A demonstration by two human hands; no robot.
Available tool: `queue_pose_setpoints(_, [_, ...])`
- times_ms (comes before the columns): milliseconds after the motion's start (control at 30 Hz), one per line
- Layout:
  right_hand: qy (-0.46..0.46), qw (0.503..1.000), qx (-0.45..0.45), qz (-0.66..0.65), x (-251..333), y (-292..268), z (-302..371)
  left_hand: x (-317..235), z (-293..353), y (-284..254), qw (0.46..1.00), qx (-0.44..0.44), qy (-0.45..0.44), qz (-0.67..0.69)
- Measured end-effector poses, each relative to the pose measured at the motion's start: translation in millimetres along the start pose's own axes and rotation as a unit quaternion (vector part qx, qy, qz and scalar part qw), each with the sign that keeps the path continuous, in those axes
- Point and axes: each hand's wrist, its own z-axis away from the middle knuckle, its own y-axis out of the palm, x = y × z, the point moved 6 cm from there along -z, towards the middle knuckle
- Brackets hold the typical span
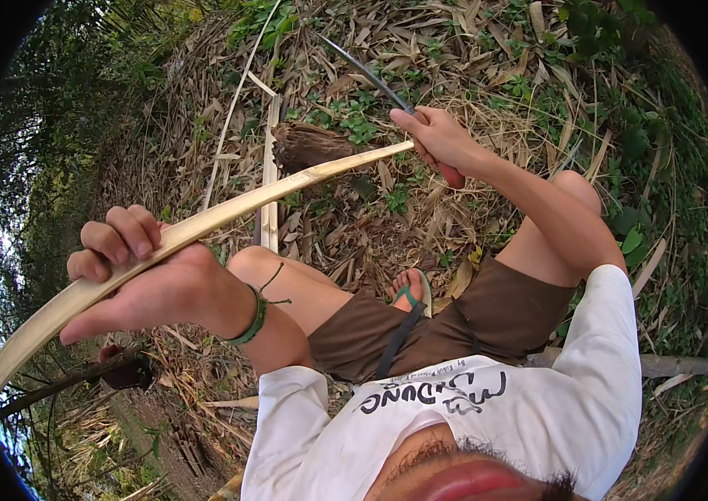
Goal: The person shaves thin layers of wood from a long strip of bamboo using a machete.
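Note:
A long, pale split strip that looks like bamboo (241, 205) slants across the view from the lower left up to my right hand. My left hand (149, 267) has its palm turned up and its fingers curled over the strip; a green woven band is on that wrist. In my right hand (445, 142) is a long-bladed knife (370, 77), its reddish handle end showing below the fist and its dark blade pointing up and left. The strip's far end meets the right fist. Whether the fingers pinch it there is hidden.
A short, rough log (312, 146) lies beyond the strip. Pale split pieces (270, 167) lean or lie to its left. Dry leaves and small green plants cover the ground. My bent knees and a sandalled foot (408, 290) are below the strip. A dark branch (62, 386) crosses at lower left.

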Motion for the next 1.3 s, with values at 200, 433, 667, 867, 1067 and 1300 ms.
queue_pose_setpoints(200, [-0.096, 0.994, 0.039, -0.030, 19, 10, 3, 45, -30, 21, 0.979, 0.141, -0.060, 0.136])
queue_pose_setpoints(433, [0.007, 0.995, 0.077, -0.064, 18, 29, 9, 63, -33, 55, 0.996, 0.069, -0.045, 0.046])
queue_pose_setpoints(667, [-0.138, 0.988, 0.072, 0.022, 82, 54, 71, 40, -2, 68, 0.972, 0.165, -0.039, 0.164])
queue_pose_setpoints(867, [-0.046, 0.996, -0.047, 0.068, -13, 48, 77, 6, 43, 57, 0.946, 0.234, -0.028, 0.224])
queue_pose_setpoints(1067, [-0.111, 0.992, 0.043, 0.050, 32, 70, 128, -13, 79, 21, 0.981, 0.133, 0.015, 0.142])
queue_pose_setpoints(1300, [-0.090, 0.993, 0.018, 0.073, 19, 80, 129, -24, 95, 1, 0.982, 0.134, 0.036, 0.126])
